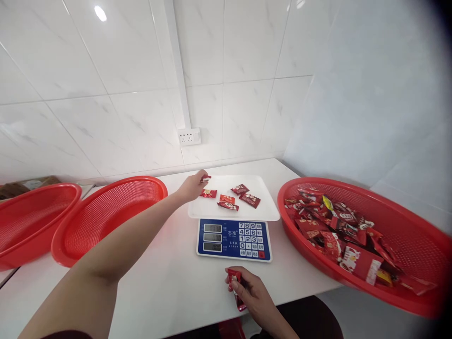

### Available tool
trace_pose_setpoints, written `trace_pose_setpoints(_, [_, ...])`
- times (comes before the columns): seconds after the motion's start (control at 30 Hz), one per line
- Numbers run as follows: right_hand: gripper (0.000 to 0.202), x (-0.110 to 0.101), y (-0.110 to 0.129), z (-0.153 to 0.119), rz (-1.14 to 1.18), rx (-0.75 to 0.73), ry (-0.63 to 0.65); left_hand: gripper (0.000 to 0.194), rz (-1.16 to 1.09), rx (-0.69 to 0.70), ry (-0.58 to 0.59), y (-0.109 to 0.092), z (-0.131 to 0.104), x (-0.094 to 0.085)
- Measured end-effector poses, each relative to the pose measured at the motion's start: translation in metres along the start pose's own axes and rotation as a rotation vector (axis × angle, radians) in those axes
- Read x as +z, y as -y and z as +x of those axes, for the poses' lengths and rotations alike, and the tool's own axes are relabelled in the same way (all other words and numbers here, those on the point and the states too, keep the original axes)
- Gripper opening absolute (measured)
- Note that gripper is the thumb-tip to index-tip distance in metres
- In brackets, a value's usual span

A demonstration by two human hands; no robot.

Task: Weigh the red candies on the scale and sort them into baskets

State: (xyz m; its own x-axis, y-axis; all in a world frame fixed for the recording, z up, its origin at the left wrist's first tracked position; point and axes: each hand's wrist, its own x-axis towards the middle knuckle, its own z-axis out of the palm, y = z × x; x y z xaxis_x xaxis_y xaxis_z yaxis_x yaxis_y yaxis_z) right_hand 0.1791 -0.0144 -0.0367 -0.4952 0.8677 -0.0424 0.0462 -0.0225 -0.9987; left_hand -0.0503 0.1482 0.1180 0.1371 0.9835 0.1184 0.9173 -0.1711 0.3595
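Note:
My left hand (195,186) is over the left side of the scale's white tray (259,212), its fingers pinching a small red candy packet (205,178). Several red and brown wrapped candies lie on the tray, among them a dark red packet (250,200) and an orange-red one (227,198). Below the tray sits the blue keypad panel (233,239) of the scale, with three small displays whose digits are hard to read. Near the table's front edge, my right hand (254,294) is closed around red candy packets (235,282).
On the right, a red plastic basket (287,221) holds many wrapped snacks and overhangs the table edge. Two more red baskets stand at left, a nearer one (84,212) and one cut off by the frame (31,212). A wall socket (189,136) is behind the white table (169,292).

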Motion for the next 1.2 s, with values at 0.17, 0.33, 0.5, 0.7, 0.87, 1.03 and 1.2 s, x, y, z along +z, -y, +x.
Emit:
trace_pose_setpoints(0.17, [0.042, -0.001, 0.006, 0.0, -0.01, 0.003, 0.012, 0.023, 0.063, -0.151, -0.01, 0.046, -0.025, -0.06])
trace_pose_setpoints(0.33, [0.045, 0.0, 0.012, 0.001, 0.01, 0.0, 0.031, 0.044, 0.166, -0.35, 0.093, 0.095, -0.067, -0.088])
trace_pose_setpoints(0.5, [0.046, 0.001, 0.009, 0.004, 0.039, 0.029, 0.055, 0.065, 0.117, -0.387, 0.287, 0.096, -0.084, -0.065])
trace_pose_setpoints(0.7, [0.047, 0.003, 0.007, 0.003, 0.031, 0.037, 0.037, 0.084, 0.09, -0.315, 0.36, 0.071, -0.073, -0.042])
trace_pose_setpoints(0.87, [0.048, 0.002, 0.008, 0.002, 0.001, 0.028, 0.02, 0.086, 0.1, -0.225, 0.423, 0.05, -0.07, -0.041])
trace_pose_setpoints(1.03, [0.048, 0.003, 0.002, 0.003, 0.002, -0.001, -0.001, 0.066, 0.136, -0.075, 0.316, 0.027, -0.055, -0.03])
trace_pose_setpoints(1.2, [0.05, 0.007, -0.004, 0.005, 0.03, -0.008, -0.05, 0.048, 0.17, 0.101, 0.278, 0.002, -0.017, -0.003])
